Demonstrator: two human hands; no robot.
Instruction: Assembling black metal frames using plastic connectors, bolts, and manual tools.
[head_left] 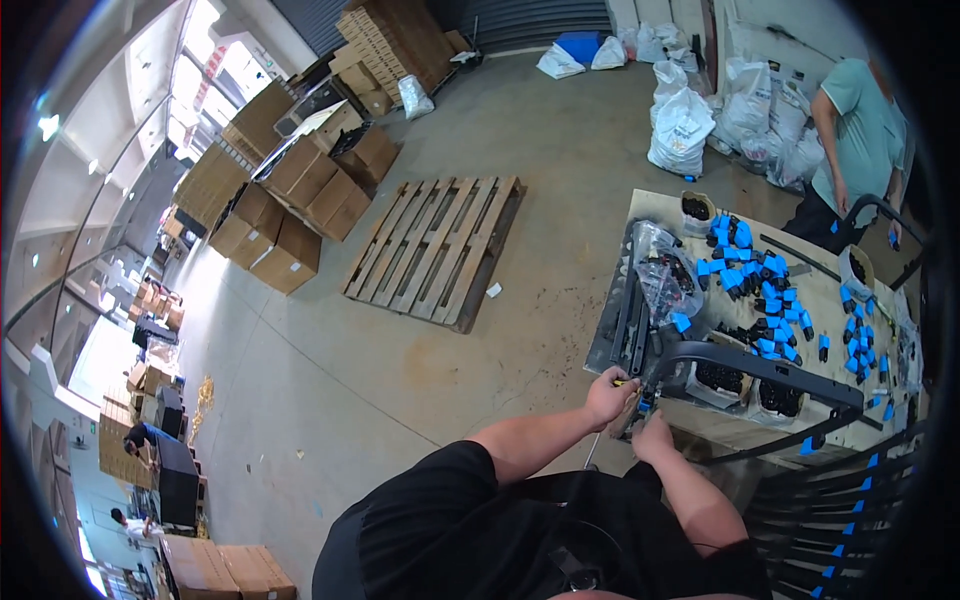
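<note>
My left hand [608,398] is closed at the table's near left corner, with a small yellow and dark piece showing at its fingertips; its kind is unclear. Close by, my right hand [654,438] has its fingers curled at the lower end of a black curved frame [745,354], and what they grip is hidden. A bit of blue [644,406] shows on the frame's end between both hands. From there the frame arches over the table's front edge to the right. Below my left hand a thin metal rod [593,452] slants down.
Many black-and-blue parts [770,300] lie across the wooden table [790,250], beside tubs of small black pieces [720,378] and a clear plastic bag [665,270]. Black racked frames [840,510] stand at right. A co-worker [860,130] stands beyond the table. A pallet [435,250] lies on the floor.
</note>
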